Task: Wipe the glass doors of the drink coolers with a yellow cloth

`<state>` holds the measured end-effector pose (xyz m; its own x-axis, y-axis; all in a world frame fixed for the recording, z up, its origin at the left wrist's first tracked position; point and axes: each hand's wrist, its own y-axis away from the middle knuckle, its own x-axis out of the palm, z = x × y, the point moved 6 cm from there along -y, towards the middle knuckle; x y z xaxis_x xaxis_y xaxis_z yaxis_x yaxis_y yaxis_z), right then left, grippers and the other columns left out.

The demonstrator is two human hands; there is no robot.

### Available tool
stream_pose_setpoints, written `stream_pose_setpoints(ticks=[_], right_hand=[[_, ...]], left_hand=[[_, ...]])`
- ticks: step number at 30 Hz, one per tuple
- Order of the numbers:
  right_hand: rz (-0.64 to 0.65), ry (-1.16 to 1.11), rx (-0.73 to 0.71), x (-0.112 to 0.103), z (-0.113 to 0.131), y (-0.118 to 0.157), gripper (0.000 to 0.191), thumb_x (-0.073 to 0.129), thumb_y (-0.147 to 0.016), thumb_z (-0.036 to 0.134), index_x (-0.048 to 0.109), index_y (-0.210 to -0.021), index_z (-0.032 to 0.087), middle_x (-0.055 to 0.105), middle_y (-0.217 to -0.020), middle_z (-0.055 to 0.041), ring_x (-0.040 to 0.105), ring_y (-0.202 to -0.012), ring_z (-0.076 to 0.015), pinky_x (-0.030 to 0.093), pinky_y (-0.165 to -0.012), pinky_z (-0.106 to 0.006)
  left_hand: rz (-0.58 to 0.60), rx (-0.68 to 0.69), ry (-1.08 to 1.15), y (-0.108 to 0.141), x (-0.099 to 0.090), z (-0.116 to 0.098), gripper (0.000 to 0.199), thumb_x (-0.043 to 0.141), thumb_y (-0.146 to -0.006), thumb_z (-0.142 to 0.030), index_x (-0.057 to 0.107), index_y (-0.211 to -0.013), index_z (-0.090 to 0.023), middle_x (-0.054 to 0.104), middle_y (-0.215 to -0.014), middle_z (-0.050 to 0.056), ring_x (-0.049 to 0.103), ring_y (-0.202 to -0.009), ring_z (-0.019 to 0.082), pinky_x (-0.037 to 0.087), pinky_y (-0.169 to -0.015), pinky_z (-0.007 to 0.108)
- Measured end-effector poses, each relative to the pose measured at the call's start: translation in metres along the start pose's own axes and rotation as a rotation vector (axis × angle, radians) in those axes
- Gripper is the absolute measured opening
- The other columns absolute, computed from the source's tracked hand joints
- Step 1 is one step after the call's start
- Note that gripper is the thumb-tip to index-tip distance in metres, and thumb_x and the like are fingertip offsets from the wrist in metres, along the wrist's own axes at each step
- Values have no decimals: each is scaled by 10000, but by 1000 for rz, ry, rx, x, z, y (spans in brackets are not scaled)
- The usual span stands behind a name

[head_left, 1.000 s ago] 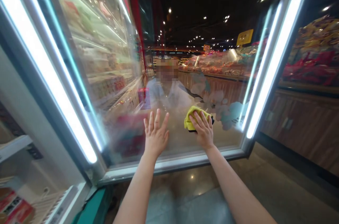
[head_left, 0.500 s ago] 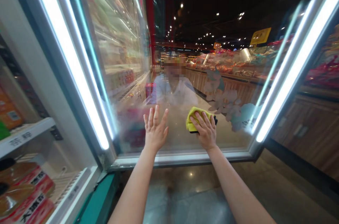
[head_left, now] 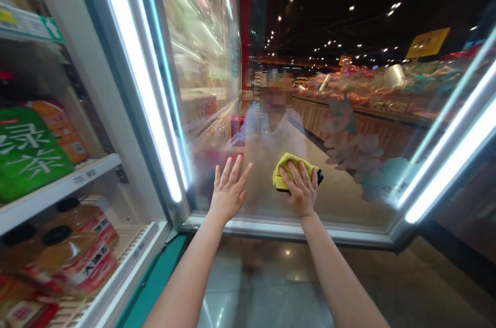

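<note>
The right hand [head_left: 301,189] lies spread over the cloth [head_left: 287,158], hiding part of it, against the glass [head_left: 260,209]. The left hand [head_left: 229,191] is also spread; whether its palm touches the glass, I cannot tell. The right lamp [head_left: 453,162] is cut off above.

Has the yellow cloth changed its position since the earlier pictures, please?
Yes: against the left light strip, the yellow cloth has moved leftward, nearer to it, and away from the flower decal.
</note>
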<state>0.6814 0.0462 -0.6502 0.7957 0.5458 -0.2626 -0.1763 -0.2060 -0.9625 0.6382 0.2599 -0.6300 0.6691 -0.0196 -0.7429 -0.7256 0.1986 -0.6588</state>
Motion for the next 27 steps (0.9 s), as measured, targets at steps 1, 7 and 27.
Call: stream_pose_setpoints(ticks=[1,7,27], right_hand=[[-31,2,24,-2,-4,0,633,550,-920,164,499,-1525,342,607,-1492,-37,403,-1500,-274,169,-1282,-536],[-44,5,286,8,21,-59,685,503,-930,141,403,-1590,293,385,-1654,-90,180,-1587,-352,166,-1240,-658],[148,54,-86,37,85,-77,677,570,-893,151,483,-1530,362,454,-1621,-12,224,-1577,-311,23,-1276,-625]], left_hand=[[8,6,-10,2,-1,4,949,756,-810,-236,281,-1624,-341,139,-1734,70,128,-1596,363,118,-1277,636],[-47,39,-36,5,1,14,918,732,-827,-214,289,-1618,-364,178,-1729,49,144,-1595,357,145,-1277,627],[-249,-103,75,18,2,61,971,749,-863,-315,184,-1652,-283,156,-1731,133,110,-1599,357,108,-1280,634]])
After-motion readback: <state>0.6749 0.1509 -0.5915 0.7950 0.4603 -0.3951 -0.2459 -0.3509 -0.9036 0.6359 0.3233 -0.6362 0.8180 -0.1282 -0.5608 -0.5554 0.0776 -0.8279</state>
